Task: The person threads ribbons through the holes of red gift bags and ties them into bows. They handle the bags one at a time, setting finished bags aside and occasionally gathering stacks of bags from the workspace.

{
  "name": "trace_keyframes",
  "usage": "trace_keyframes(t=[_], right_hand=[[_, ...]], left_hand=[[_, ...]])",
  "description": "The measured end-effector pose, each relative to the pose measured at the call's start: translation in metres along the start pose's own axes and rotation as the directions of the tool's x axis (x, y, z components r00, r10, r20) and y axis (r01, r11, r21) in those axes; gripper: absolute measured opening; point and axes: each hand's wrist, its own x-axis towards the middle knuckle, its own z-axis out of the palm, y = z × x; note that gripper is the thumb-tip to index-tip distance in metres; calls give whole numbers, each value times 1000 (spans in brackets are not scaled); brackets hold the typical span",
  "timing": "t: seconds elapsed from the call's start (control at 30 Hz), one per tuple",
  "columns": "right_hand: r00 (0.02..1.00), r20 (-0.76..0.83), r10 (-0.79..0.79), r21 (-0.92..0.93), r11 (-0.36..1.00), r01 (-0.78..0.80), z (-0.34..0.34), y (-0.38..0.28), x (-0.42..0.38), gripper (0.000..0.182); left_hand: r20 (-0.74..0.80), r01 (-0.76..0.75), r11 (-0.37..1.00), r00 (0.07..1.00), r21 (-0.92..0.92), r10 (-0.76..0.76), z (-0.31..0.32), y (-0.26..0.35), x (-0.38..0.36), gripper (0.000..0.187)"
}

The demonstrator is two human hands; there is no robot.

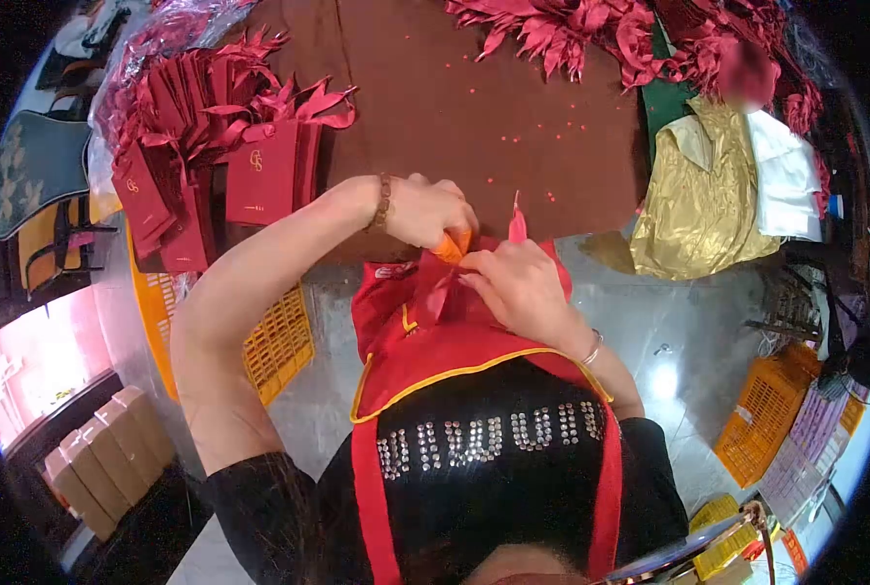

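My left hand [427, 211], with a beaded bracelet at the wrist, is closed at the near edge of the brown table [435, 127]. Something orange [452, 246] covers its fingertips, perhaps a finger cover. Close beside it, my right hand [521, 285] pinches a red ribbon [518, 226], whose narrow end sticks up past the fingers. More of the shiny ribbon seems to hang between both hands, over my red apron [454, 341] with yellow trim. My fingers partly hide what they grip.
Dark red gift bags [261, 174] with ribbon handles are piled at the table's left. Bunches of red ribbon [591, 34] lie at the far right. A gold cloth [698, 205] and a white cloth [786, 175] hang at the right. Orange crates [767, 409] stand on the floor.
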Motion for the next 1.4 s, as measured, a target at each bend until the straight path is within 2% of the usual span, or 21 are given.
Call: trace_keyframes(t=[0.07, 0.13, 0.27, 0.33, 0.5, 0.57, 0.67, 0.73, 0.8, 0.83, 0.87, 0.93, 0.97, 1.03, 1.07, 1.13, 1.17, 1.27, 1.3, 1.37, 1.4], right_hand=[[1000, 2, 4, 18, 1000, -4, -2, 0, 1, 13], [998, 39, 44, 32, 998, -45, -4, 3, 1, 14], [999, 31, 35, 18, 999, -35, -4, 9, 3, 14], [996, 68, 53, -17, 999, -52, -5, 11, 5, 13], [993, 111, 50, 5, 999, -51, -3, 15, 4, 12], [989, 139, 44, 18, 999, -47, -4, 16, 5, 12], [979, 195, 52, 88, 994, -71, -4, 18, 7, 12], [992, 118, 52, 134, 989, -68, -2, 21, 8, 12], [987, 149, 60, 122, 989, -78, -3, 21, 8, 12], [981, 181, 70, 111, 990, -91, -4, 21, 7, 13], [981, 181, 75, 109, 989, -96, -4, 20, 7, 13], [974, 201, 105, 70, 990, -121, -4, 19, 12, 14], [974, 202, 105, 69, 990, -121, -2, 21, 12, 14], [989, 106, 107, 193, 973, -126, 4, 25, 12, 14], [988, 107, 108, 193, 973, -127, 3, 25, 11, 14], [956, -267, 119, 256, 966, -49, -2, 27, 10, 21], [928, -226, 297, 477, 864, -160, 9, 44, -9, 27], [779, -335, 529, 616, 749, -244, 25, 53, -34, 45], [778, -334, 531, 616, 748, -246, 24, 49, -38, 45], [626, -41, 778, 893, 310, -326, 23, 39, -48, 52], [621, -44, 782, 895, 308, -324, 30, 38, -53, 52]], left_hand=[[11, 9, 997, 1000, -72, -8, 4, -3, 3, 24], [-136, -16, 982, 991, -188, -10, 13, -7, 6, 21], [-326, -29, 994, 945, -109, -8, 25, -5, 7, 19], [-443, 28, 982, 890, -186, -110, 27, -2, 6, 17], [-462, 116, 986, 872, -123, -160, 32, 8, 9, 13], [-497, 56, 998, 865, -29, -63, 33, 9, 8, 13], [-506, 32, 986, 855, -166, -112, 24, -1, 10, 13], [-548, 12, 992, 833, -128, -81, 24, -20, 15, 15], [-532, -110, 912, 836, -396, -130, 23, -37, 21, 17], [-562, -199, 732, 775, -652, -290, 29, -41, 27, 19], [-591, -258, 678, 742, -688, -318, 31, -47, 32, 18], [-431, -298, 367, 826, -881, -364, 30, -37, 33, 17], [-431, -298, 367, 826, -881, -364, 31, -32, 34, 17], [-454, -434, 132, 859, -891, -238, 32, -25, 38, 19], [-454, -434, 131, 859, -891, -238, 32, -21, 40, 19], [-425, -400, 144, 834, -905, -353, 31, -17, 45, 21], [-440, -425, 117, 845, -897, -303, 37, -24, 50, 26], [-395, -360, 164, 857, -919, -330, 37, -32, 52, 34], [-394, -366, 147, 844, -919, -365, 40, -33, 56, 38], [-400, -344, 207, 831, -916, -387, 43, -36, 57, 38], [-412, -323, 269, 816, -907, -406, 43, -36, 58, 37]])
